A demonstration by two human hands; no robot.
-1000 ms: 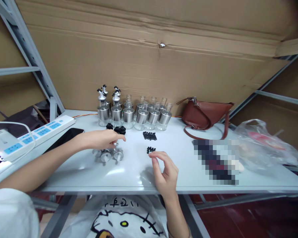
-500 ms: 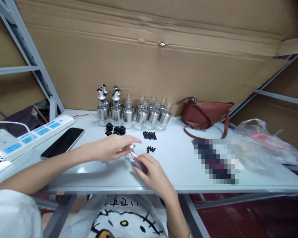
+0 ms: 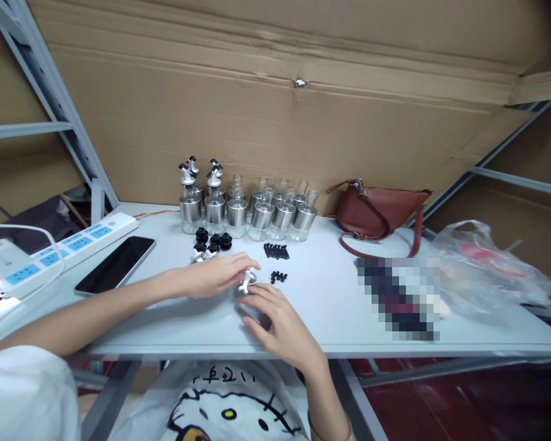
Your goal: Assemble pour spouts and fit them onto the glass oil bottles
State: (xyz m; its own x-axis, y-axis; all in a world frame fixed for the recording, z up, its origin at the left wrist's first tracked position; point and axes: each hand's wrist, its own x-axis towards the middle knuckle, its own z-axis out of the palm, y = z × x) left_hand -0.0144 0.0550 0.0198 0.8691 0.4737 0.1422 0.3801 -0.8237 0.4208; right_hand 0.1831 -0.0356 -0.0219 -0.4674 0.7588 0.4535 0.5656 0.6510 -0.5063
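A silver pourer spout (image 3: 247, 282) is tilted between my two hands, just above the tabletop. My left hand (image 3: 220, 274) comes in from the left and pinches it between fingers and thumb. Close by on the right, my right hand (image 3: 280, 318) is open, its thumb apart from its fingers and its fingertips near the spout. More silver spouts (image 3: 203, 255) lie behind my left hand, beside a cluster of black stoppers (image 3: 215, 240). Small black caps (image 3: 279, 277) and a row of narrow black pieces (image 3: 276, 250) lie to the right.
Glass bottles with metal sleeves (image 3: 262, 215) stand in rows at the back; several on the left carry pourers. A phone (image 3: 117, 264) and power strip (image 3: 80, 244) lie left. On the right are a brown handbag (image 3: 365, 211), a plastic bag (image 3: 487, 269) and a blurred dark item (image 3: 395, 300).
The spout has turned and now shows more plainly. My left hand has shifted slightly, uncovering the spouts behind it. My right hand has moved a little left.
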